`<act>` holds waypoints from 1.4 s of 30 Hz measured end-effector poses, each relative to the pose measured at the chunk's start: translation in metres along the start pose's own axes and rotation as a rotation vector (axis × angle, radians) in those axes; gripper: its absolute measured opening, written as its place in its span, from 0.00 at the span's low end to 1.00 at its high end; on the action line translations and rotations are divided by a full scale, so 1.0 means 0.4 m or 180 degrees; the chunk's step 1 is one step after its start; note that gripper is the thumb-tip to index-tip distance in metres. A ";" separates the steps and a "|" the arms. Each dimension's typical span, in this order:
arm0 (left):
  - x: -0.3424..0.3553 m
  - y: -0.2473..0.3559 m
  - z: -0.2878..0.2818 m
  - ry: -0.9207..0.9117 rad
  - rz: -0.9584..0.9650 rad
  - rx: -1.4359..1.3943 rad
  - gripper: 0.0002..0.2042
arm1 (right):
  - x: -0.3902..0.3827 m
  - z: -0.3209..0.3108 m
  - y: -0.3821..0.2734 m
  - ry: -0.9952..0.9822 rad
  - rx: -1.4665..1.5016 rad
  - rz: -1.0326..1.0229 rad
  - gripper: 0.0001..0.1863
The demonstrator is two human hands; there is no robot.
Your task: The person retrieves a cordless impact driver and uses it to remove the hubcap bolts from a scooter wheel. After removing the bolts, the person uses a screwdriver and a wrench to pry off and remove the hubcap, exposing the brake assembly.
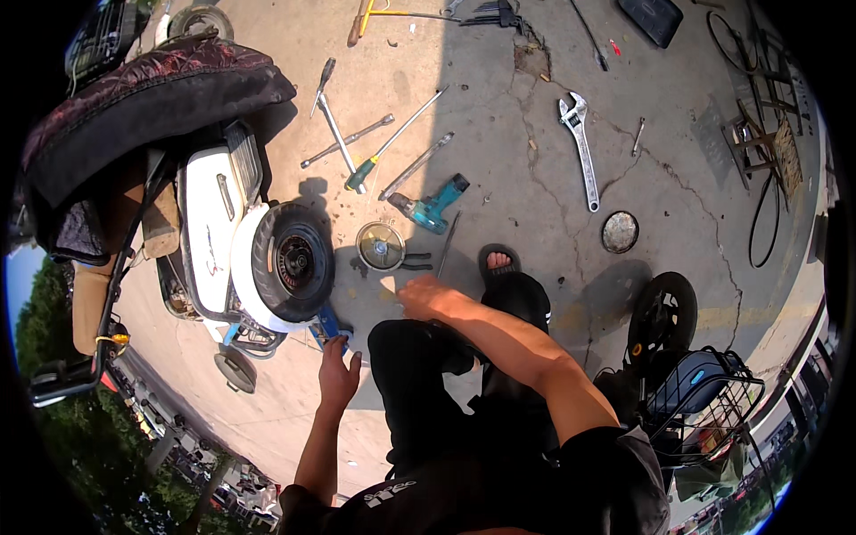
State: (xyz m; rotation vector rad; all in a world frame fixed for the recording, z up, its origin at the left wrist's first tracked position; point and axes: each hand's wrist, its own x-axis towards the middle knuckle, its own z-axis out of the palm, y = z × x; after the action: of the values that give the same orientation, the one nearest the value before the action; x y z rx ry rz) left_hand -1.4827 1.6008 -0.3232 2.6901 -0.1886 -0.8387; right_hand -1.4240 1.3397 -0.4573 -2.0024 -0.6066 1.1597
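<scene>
My left hand [339, 372] is open, fingers stretched toward a blue metal piece [326, 326] under the scooter's wheel; I cannot tell whether they touch. The wheel [294, 261], with a black tyre, sits on a white scooter [207, 236] at the left. In front of my knees is my right hand [423, 297], bent down so that its fingers are mostly hidden; whether it holds anything does not show. Just beyond it lie dark-handled pliers [417, 260] beside a round shallow dish [381, 246]. A thin rod [450, 242] lies on the ground to their right.
A teal power drill [432, 207], a green-handled screwdriver [361, 175] and a cross-shaped wrench [341, 147] lie farther off. An adjustable wrench [580, 153] and a round lid [620, 232] are on the cracked concrete to the right. Another wheel [662, 321] and a wire basket [713, 401] stand at my right.
</scene>
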 end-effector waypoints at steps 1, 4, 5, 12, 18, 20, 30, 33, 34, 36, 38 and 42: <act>-0.021 0.029 -0.024 -0.0169 -0.0093 0.0078 0.21 | -0.018 -0.009 -0.032 0.0858 0.0626 -0.0164 0.22; -0.086 0.072 -0.070 -0.0670 -0.0005 0.0357 0.22 | -0.066 -0.002 -0.082 0.1709 0.1138 0.0413 0.24; -0.093 0.088 -0.084 -0.0760 -0.0085 0.0290 0.21 | -0.088 -0.001 -0.071 0.1588 0.1552 0.0447 0.26; -0.070 0.236 -0.193 -0.1351 -0.0546 -0.0049 0.15 | -0.263 0.255 -0.014 0.1866 0.7047 0.0863 0.26; -0.110 0.229 -0.085 -0.1143 0.0527 0.0011 0.11 | -0.372 0.419 0.005 0.3132 0.7572 0.1249 0.22; -0.128 0.275 -0.061 -0.1269 0.0349 -0.0118 0.23 | -0.374 0.421 -0.019 0.3448 0.7379 0.1508 0.21; -0.321 -0.220 0.251 -0.0823 -0.0429 -0.0290 0.21 | -0.231 0.518 -0.152 0.4054 0.5450 0.1437 0.14; -0.414 -0.327 0.303 -0.0811 -0.1391 -0.0360 0.21 | -0.195 0.562 -0.132 0.3958 0.5330 0.1280 0.11; -0.441 -0.352 0.325 -0.0733 -0.1456 -0.0214 0.22 | -0.193 0.576 -0.125 0.3921 0.5319 0.1198 0.11; -0.487 -0.386 0.366 -0.0783 -0.1547 -0.0087 0.24 | -0.181 0.609 -0.127 0.3828 0.5367 0.1269 0.11; -0.511 -0.393 0.418 -0.0819 -0.1608 -0.0073 0.26 | -0.161 0.663 -0.122 0.3698 0.5350 0.1408 0.09; -0.457 -0.293 0.512 -0.1172 -0.1726 -0.0981 0.21 | -0.096 0.823 -0.155 0.3406 0.5157 0.1459 0.17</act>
State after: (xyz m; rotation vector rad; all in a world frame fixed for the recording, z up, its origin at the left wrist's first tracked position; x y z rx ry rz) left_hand -1.7458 1.6979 -0.4249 2.2934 0.5690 -1.3850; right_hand -1.7331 1.4692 -0.4953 -0.9217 1.0821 0.2741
